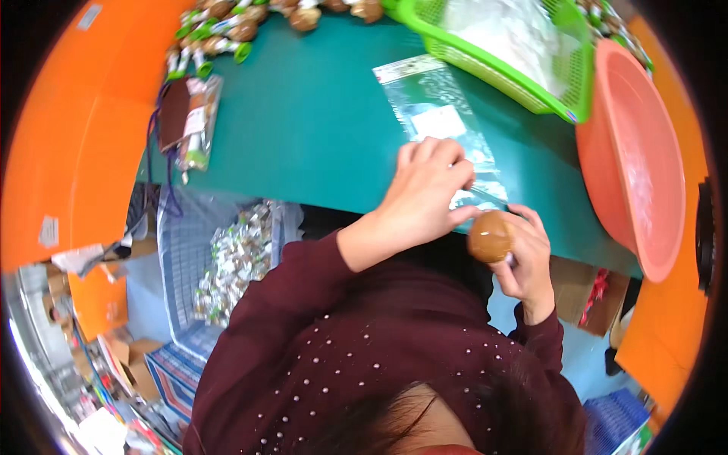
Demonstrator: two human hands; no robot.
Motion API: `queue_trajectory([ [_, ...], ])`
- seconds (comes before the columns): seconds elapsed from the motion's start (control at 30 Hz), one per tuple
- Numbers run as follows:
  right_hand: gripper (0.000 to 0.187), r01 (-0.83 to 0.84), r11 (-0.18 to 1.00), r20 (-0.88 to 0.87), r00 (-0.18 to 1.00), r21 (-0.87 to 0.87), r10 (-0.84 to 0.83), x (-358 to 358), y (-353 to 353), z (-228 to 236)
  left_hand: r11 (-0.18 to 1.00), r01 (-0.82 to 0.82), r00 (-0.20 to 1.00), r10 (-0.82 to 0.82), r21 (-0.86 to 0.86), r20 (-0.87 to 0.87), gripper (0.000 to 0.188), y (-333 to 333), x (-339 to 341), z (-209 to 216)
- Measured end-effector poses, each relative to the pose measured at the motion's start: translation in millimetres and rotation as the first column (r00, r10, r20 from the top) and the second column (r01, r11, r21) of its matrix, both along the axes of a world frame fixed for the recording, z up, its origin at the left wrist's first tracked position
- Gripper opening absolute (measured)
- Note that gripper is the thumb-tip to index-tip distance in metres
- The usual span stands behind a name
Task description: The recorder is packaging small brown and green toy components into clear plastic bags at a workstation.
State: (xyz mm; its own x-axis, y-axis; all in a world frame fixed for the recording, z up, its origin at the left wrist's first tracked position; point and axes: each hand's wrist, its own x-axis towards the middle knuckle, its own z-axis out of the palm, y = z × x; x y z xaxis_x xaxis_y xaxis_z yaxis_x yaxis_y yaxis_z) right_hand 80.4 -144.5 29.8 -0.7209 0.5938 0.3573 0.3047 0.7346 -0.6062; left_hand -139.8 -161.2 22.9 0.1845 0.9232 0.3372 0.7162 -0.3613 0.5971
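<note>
The right hand (531, 254) was wrapped around a brown-headed piece (490, 236), thumb and fingers grasping it just below its round, glossy head. The piece sat just off the near end of the landmark, a clear bag (421, 92) laid flat on the green table (303, 114). Over that near end lay the left hand (426, 186), its fingers bent and fingertips down on the plastic; whether they pinched the film could not be told. Its thumb reached close to the brown head, contact uncertain. A white label (438, 121) showed in or on the bag.

Left of the bag and lower than the table, a pale blue crate (170, 265) held a heap of small clear packets (235, 262) with green and white inside. Right of the bag stood a pink basin (607, 167), its smooth inner side showing. Well to the bag's left, a filled packet (199, 125) with a white label lay beside a dark brown flat piece (174, 114) and a purple cord (173, 201).

Beyond the bag and to its right, a green basket (493, 70) with pierced walls held loose, whitish translucent plastic (500, 26). Farthest, beyond the bag to its left, brown-headed pieces with white and green parts formed a pile (243, 30).
</note>
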Motion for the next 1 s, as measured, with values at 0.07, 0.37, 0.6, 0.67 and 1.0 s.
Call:
queue_trajectory([
  [0.07, 0.032, 0.026, 1.000, -0.011, 1.000, 0.005, -0.026, -0.3, -8.0, -6.0, 1.000, -0.025, 1.000, 0.025, -0.011, 0.009, 0.033, -7.5, -7.4, 0.6],
  [0.37, 0.028, 0.028, 0.997, 0.027, 0.999, 0.073, -0.030, -15.0, -24.4, -5.3, 0.985, -0.143, 0.988, 0.137, 0.096, 0.066, 0.016, -3.3, -21.9, -11.5],
  [0.6, 0.031, 0.204, 0.896, -0.036, 0.971, -0.395, -0.237, 12.5, -10.7, -3.6, 0.998, -0.006, 0.991, -0.002, 0.055, 0.137, 0.006, 8.7, -9.1, -25.4],
  [0.67, 0.039, 0.243, 0.756, 0.004, 0.953, -0.608, -0.304, 16.7, 2.3, -5.4, 0.996, -0.024, 0.995, 0.015, 0.084, 0.100, 0.008, 14.9, 4.8, -35.7],
  [1.0, 0.050, 0.200, 0.665, -0.179, 0.872, -0.719, -0.456, 50.9, 31.3, -21.8, 0.999, 0.022, 0.999, -0.023, -0.043, -0.033, 0.039, 23.1, 50.5, -36.3],
])
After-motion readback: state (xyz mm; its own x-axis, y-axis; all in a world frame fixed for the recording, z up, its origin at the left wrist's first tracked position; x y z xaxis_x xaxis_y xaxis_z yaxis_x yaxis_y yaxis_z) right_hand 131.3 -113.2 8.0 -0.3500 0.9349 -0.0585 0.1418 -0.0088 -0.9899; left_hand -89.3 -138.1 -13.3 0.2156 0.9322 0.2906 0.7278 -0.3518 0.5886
